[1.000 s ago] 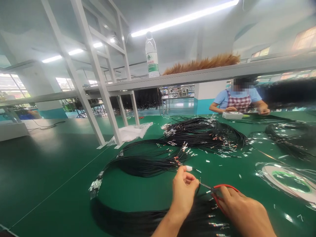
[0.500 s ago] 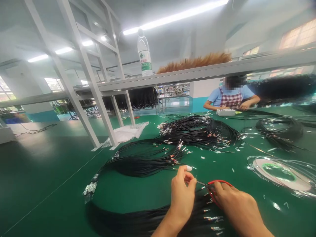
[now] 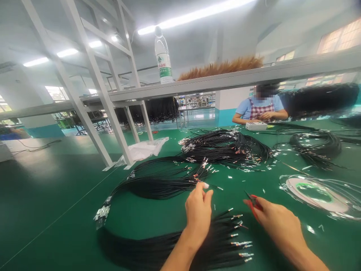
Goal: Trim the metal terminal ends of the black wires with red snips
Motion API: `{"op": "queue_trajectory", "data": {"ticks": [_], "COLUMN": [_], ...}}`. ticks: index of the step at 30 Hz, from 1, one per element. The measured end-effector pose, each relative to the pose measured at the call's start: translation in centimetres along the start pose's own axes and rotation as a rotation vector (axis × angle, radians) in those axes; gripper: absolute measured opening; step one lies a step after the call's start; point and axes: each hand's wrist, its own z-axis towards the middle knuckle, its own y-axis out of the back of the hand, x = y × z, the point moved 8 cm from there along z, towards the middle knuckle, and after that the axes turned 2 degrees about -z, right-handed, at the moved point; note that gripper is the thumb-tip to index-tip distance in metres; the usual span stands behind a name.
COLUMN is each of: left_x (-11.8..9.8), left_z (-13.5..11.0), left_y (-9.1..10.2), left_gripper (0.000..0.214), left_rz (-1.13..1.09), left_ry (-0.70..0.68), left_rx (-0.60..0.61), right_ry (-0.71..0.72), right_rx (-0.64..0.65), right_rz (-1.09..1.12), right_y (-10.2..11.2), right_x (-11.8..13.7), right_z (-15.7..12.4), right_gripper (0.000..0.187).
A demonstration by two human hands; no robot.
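My left hand (image 3: 199,209) is over the green table, beside the stripped ends of a black cable bundle (image 3: 160,188). Its thumb and index finger are apart, and I see nothing between them; the other fingers are partly hidden. One fingertip wears a white cover (image 3: 206,185). My right hand (image 3: 279,222) is wrapped round a pair of red-handled cutters (image 3: 254,203), whose dark, thin jaws point up and left, away from any cable. Below both hands, another black cable bundle (image 3: 158,248) fans out, with bare and silvery ends at its right side.
Further back lies a large heap of black cables (image 3: 225,146). At right sits a pale reel (image 3: 293,188) with clear strands. Tiny scraps litter the green tabletop (image 3: 70,177). A metal rack (image 3: 96,86) stands at left, and a water bottle (image 3: 163,56) on its shelf. A co-worker (image 3: 261,107) sits opposite.
My left hand has moved left and its pinch has loosened. My right hand has drawn the cutters away to the right, off the wire end. The view has shifted slightly.
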Motion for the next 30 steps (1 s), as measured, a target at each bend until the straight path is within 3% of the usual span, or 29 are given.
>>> {"op": "queue_trajectory", "data": {"ticks": [5,8,12,17,20,24,30], "left_x": [1.4,1.5,1.1,-0.5,-1.5,-2.3,-1.5], "left_z": [-1.1,-1.8,-1.6,-1.6,-2.1,-2.5,-2.5], "left_y": [-3.6,-5.3,-5.4,-4.4,-4.3,-4.0,-4.2], "left_gripper": [0.016,0.021,0.025,0.017,0.009,0.012,0.017], "left_rz": [0.137,0.163,0.129,-0.115,-0.204,-0.203,-0.263], "left_ry": [-0.076,-0.095,-0.093,-0.026,-0.006,-0.042,0.018], "left_rx": [0.333,0.418,0.39,0.339,0.334,0.294,0.299], "right_ry": [-0.089,-0.172,-0.311,-0.271,-0.275,-0.295,-0.215], "right_rx": [0.113,0.213,0.387,0.459,0.459,0.44,0.33], "right_rz": [0.382,0.627,0.918,1.163,1.33,1.389,1.413], "right_y": [-0.4,-1.5,-3.6,-3.3,-2.4,-1.8,-1.5], "right_x": [-0.5,-0.2,0.2,1.7,2.4,2.8,3.0], "right_z": [0.4,0.1,-0.4,-0.4,-0.4,-0.5,-1.0], "right_gripper": [0.045,0.042,0.034,0.041,0.042,0.043,0.037]}}
